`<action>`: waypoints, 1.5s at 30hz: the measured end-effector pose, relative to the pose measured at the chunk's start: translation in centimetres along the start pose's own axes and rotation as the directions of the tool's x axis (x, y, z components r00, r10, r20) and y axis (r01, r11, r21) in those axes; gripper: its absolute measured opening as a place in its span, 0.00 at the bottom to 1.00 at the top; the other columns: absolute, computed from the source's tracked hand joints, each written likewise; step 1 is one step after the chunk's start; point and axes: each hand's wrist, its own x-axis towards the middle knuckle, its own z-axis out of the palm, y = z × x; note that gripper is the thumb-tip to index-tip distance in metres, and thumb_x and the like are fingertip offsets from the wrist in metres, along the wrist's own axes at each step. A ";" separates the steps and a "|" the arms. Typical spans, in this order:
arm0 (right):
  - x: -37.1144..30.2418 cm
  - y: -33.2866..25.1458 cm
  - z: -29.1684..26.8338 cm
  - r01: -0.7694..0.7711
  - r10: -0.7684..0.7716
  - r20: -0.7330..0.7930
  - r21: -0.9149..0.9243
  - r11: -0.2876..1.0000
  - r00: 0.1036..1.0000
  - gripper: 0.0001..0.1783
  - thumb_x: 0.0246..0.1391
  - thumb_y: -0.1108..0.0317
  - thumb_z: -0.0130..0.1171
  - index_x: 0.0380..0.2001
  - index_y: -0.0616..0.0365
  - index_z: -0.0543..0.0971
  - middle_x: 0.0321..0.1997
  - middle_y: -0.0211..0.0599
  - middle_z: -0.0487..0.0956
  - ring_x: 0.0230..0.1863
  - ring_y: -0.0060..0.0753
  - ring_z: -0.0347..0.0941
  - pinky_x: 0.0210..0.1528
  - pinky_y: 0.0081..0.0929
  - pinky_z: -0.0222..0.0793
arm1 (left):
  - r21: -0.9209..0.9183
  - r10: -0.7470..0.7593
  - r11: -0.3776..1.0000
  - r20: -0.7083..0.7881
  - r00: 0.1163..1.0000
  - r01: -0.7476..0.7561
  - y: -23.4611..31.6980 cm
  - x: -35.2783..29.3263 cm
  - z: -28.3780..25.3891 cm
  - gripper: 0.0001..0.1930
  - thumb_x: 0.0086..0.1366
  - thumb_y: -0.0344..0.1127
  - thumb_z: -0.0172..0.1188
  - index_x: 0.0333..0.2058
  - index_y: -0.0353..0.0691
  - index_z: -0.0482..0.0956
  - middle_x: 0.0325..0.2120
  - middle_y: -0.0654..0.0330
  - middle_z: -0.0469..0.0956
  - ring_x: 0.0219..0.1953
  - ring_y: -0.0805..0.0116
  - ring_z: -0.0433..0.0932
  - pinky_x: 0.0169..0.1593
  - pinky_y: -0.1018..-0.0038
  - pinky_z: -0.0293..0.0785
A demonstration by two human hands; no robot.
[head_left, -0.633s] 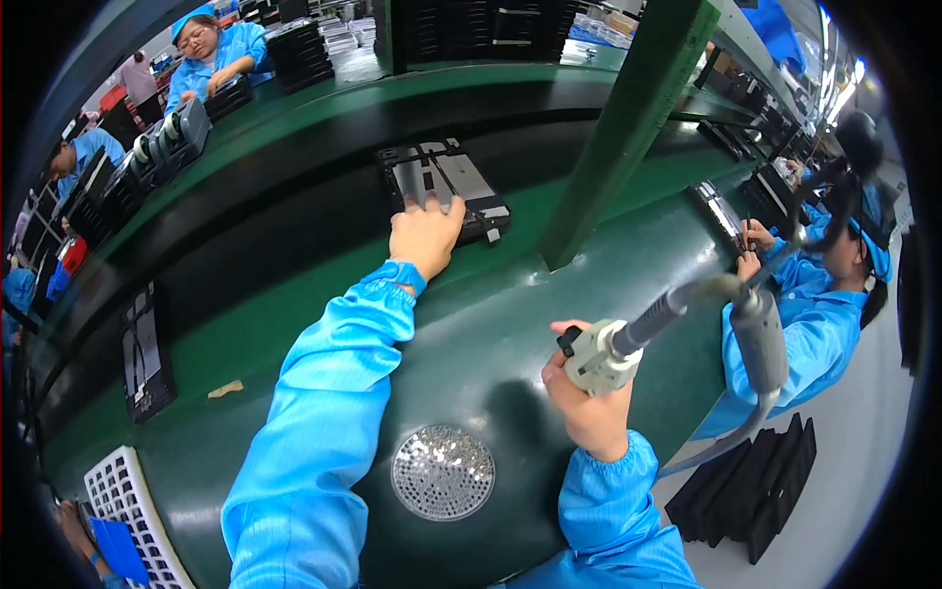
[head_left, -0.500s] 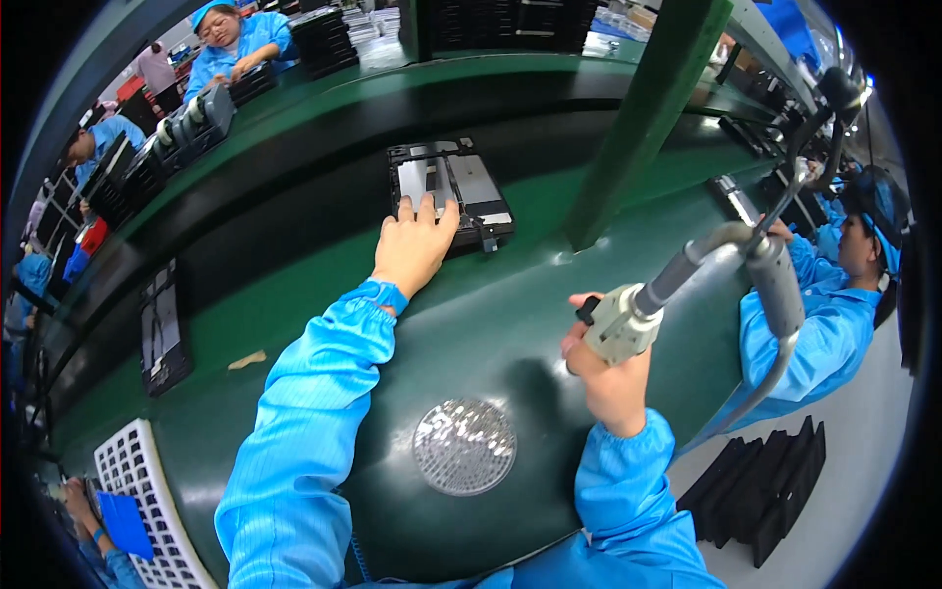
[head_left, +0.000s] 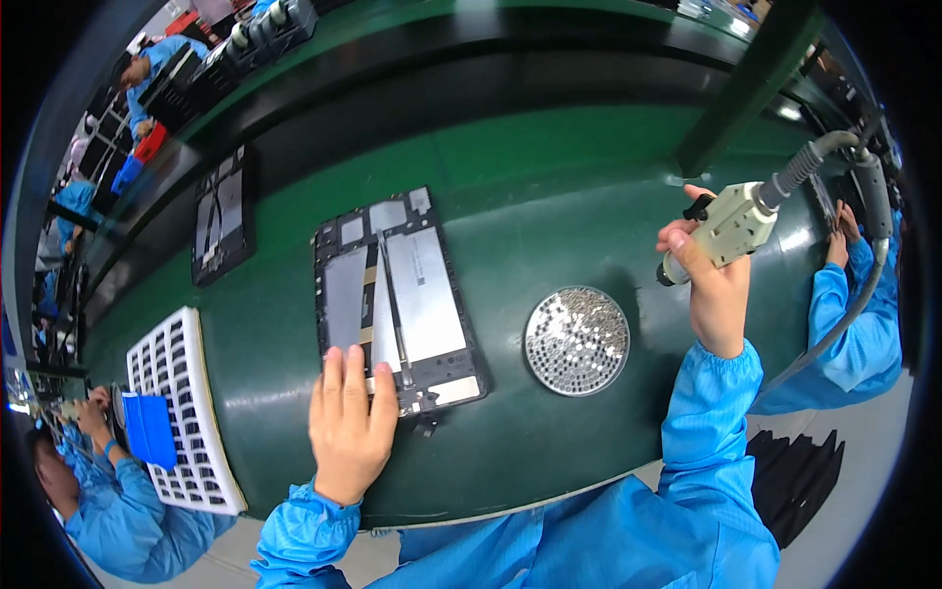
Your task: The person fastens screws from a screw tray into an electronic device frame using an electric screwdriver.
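Note:
An open tablet housing (head_left: 422, 294), with silver panels in a black frame, lies flat on the green bench just left of the middle. My left hand (head_left: 351, 422) rests on its near edge, fingers stretched out and lying flat. On the right, my right hand (head_left: 708, 294) is closed round a pale green power screwdriver (head_left: 734, 228), held above the bench. A ribbed grey sleeve and a cable lead off its upper end, and its dark nose points left. Between my hands sits a round dish (head_left: 577, 342) of small shiny pieces that look like screws.
A white gridded tray (head_left: 186, 393) with a blue piece on it stands at the left. Another open tablet housing (head_left: 224, 216) lies farther back. A green post (head_left: 751, 88) rises at the far right. Co-workers in blue sit on both sides.
The tablet housing has come toward me across the bench, with my left hand still on it. My view has also shifted. My right hand keeps hold of the screwdriver.

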 end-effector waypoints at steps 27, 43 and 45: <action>-1.0 0.1 0.9 -0.015 0.013 0.058 0.039 0.999 0.998 0.28 0.48 0.68 0.65 0.53 0.65 0.70 0.31 0.32 0.76 0.33 0.26 0.73 0.40 0.26 0.68 | -0.606 0.284 0.755 -0.042 0.958 -0.250 2.8 2.3 0.8 0.14 0.50 0.25 0.63 0.39 0.36 0.79 0.38 0.51 0.75 0.45 0.53 0.76 0.52 0.58 0.73; -1.0 0.4 1.0 -0.033 0.031 0.046 0.041 0.999 0.998 0.27 0.48 0.70 0.65 0.52 0.65 0.71 0.31 0.34 0.77 0.33 0.27 0.74 0.39 0.26 0.70 | -0.618 0.212 0.745 -0.136 0.968 -0.250 3.7 2.6 1.3 0.10 0.51 0.22 0.62 0.35 0.28 0.79 0.33 0.49 0.75 0.38 0.53 0.77 0.40 0.62 0.75; -1.1 0.3 1.0 -0.028 0.027 0.028 0.022 0.999 0.999 0.26 0.48 0.71 0.65 0.52 0.64 0.72 0.31 0.35 0.77 0.33 0.28 0.75 0.39 0.27 0.70 | -0.593 0.228 0.761 -0.133 0.964 -0.262 4.0 2.2 1.2 0.11 0.51 0.22 0.61 0.35 0.26 0.79 0.33 0.48 0.75 0.38 0.52 0.77 0.40 0.62 0.76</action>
